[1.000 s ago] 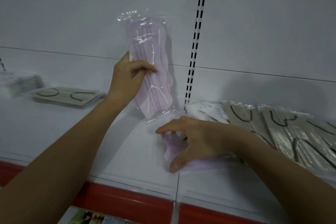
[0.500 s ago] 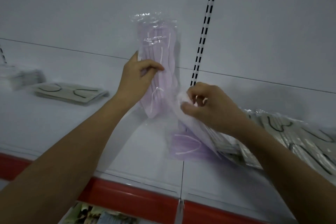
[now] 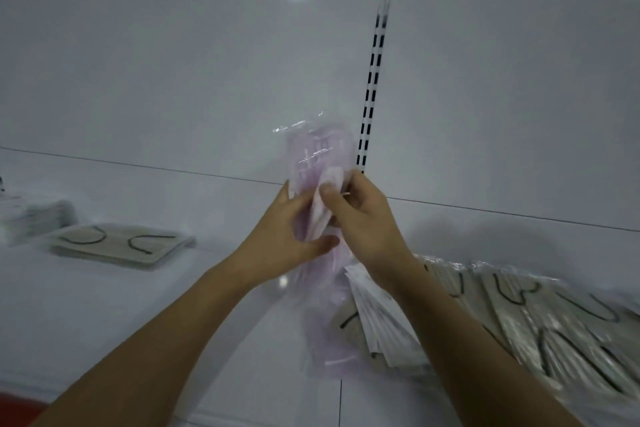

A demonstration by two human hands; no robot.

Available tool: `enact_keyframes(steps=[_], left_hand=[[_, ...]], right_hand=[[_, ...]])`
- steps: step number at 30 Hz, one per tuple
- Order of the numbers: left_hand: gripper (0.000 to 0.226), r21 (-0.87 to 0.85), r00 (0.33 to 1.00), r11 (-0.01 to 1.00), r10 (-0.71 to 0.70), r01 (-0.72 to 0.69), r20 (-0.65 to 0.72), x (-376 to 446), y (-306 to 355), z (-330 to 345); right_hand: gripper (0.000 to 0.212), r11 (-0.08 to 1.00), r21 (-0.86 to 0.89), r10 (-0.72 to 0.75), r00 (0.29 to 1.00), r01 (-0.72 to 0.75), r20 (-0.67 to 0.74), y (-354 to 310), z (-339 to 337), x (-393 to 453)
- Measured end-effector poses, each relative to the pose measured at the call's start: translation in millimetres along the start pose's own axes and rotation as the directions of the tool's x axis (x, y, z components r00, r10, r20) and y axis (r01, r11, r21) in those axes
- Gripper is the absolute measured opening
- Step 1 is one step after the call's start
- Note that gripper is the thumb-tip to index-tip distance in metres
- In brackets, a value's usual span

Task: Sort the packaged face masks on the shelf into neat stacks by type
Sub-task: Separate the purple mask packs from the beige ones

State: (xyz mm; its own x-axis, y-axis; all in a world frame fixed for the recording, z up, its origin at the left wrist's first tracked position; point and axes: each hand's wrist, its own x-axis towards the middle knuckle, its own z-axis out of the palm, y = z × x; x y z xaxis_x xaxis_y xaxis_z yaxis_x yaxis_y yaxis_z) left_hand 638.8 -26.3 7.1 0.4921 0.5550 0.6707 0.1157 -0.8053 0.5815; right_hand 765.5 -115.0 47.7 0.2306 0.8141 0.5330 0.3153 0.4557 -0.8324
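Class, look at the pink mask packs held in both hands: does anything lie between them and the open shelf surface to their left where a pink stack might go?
Nothing visible does. Both the left hand and right hand grip the pink mask packs upright, and the white shelf between them and the beige mask stack shows bare.
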Motion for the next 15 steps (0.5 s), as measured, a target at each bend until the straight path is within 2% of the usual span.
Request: enact_keyframes(steps=[2, 4, 5, 6, 7, 9, 11, 13, 15], left_hand=[[0.058, -0.002, 0.996, 0.999, -0.046, 0.046, -0.079, 6, -5, -3], [0.065, -0.098, 0.985, 0.994, -0.07, 0.055, -0.158, 10, -2, -11], [0.082, -0.151, 0.98, 0.988, -0.062, 0.033, -0.19, 11, 1, -15], [0.099, -0.187, 0.975, 0.982, -0.045, 0.003, -0.218, 11, 4, -18], [0.111, -0.219, 0.97, 0.975, -0.03, -0.025, -0.243, 11, 7, -20], [0.119, -0.258, 0.97, 0.965, -0.011, -0.055, -0.244, 9, 10, -20], [0.119, -0.284, 0.97, 0.957, -0.016, -0.056, -0.244, 7, 11, -18], [0.115, -0.314, 0.966, 0.949, -0.047, -0.036, -0.253, 6, 14, -15], [0.109, -0.346, 0.957, 0.938, -0.086, -0.016, -0.277, 5, 12, -13]], right_hand=[[0.014, 0.997, 0.064, -0.043, 0.998, 0.041, 0.036, 4, -6, 0], [0.019, 0.978, -0.136, -0.169, 0.982, 0.157, -0.084, 10, -15, 3], [0.034, 0.954, -0.256, -0.202, 0.966, 0.157, -0.16, 14, -19, 4], [0.053, 0.941, -0.313, -0.197, 0.961, 0.129, -0.195, 20, -22, 5], [0.07, 0.952, -0.296, -0.133, 0.974, 0.074, -0.185, 24, -24, 5], [0.087, 0.991, -0.128, 0.033, 0.996, -0.043, -0.084, 29, -22, 2], [0.069, 0.998, 0.024, 0.06, 0.998, -0.06, 0.017, 34, -20, -1], [0.047, 0.999, 0.053, 0.005, 0.998, -0.008, 0.055, 38, -16, -3], [0.05, 0.997, 0.063, 0.029, 0.992, -0.037, 0.12, 46, -12, -4]])
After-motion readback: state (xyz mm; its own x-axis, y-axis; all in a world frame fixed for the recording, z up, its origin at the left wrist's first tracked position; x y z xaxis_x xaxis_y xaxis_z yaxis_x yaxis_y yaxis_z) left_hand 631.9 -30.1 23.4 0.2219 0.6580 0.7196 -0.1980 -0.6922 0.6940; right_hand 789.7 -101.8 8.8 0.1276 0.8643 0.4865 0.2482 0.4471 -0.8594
